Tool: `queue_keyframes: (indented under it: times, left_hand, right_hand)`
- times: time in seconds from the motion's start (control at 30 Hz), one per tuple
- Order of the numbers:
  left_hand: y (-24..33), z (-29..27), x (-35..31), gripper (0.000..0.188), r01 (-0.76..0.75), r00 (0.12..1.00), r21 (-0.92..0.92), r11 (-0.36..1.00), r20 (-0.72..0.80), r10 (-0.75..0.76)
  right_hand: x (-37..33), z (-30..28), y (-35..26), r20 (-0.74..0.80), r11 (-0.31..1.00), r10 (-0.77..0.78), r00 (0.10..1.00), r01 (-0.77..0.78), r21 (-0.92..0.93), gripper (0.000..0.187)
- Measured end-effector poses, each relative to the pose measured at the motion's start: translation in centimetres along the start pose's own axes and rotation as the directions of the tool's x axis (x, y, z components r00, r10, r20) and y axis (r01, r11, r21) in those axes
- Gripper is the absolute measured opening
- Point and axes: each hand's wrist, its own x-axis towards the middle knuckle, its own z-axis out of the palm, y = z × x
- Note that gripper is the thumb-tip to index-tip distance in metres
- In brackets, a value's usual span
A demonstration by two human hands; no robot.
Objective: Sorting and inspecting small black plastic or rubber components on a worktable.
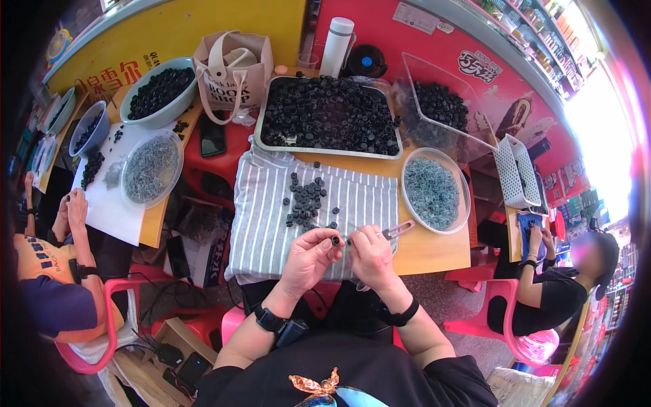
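Note:
My left hand (306, 263) is closed, pinching a small black round cap (336, 240) with its hollow side showing. Close beside it, my right hand (371, 256) is closed round a thin tool (399, 230) whose flat, slotted end sticks out to the right; its working end is hidden by the fingers. Another tiny black piece (349, 241) shows at the right fingertips. Both hands are above the front part of a grey-and-white striped cloth (264, 224), where a loose pile of black caps (306, 200) lies just beyond them.
A tray (271, 144) heaped with black caps stands behind the cloth. To the right are a round tub (464, 216) of small metallic pieces and a clear bin (434, 112) of caps. A white bottle (336, 49) and tote bag (234, 71) stand behind. People sit at both sides.

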Motion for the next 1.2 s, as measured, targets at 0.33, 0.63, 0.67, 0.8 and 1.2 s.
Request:
queue_keyframes:
  times: [0.33,0.63,0.67,0.8,1.2]
  left_hand:
    - [0.1,0.2,0.0,0.022,-0.007,1.000,0.011,1.000,0.001,0.007]
    - [0.2,0.2,0.0,0.023,-0.017,1.000,0.020,1.000,0.002,0.017]
    - [0.2,0.2,-0.1,0.023,-0.019,1.000,0.021,1.000,-0.004,0.019]
    - [0.2,0.1,0.1,0.023,-0.015,1.000,0.025,1.000,0.006,0.014]
    - [0.2,-0.1,0.0,0.024,0.002,1.000,-0.014,1.000,0.023,-0.001]
  right_hand:
    - [-0.6,0.3,0.1,0.011,0.998,-0.060,0.998,0.060,0.004,0.021]
    - [-1.4,0.8,0.0,-0.081,1.000,0.027,0.996,-0.026,0.004,0.024]
    - [-1.3,0.8,-0.1,-0.068,1.000,0.026,0.997,-0.026,-0.004,0.024]
    - [-1.1,0.7,-0.5,-0.057,0.998,0.039,0.998,-0.041,-0.041,0.025]
    - [-1.4,0.3,-0.2,-0.090,0.980,0.170,0.981,-0.159,0.122,0.036]
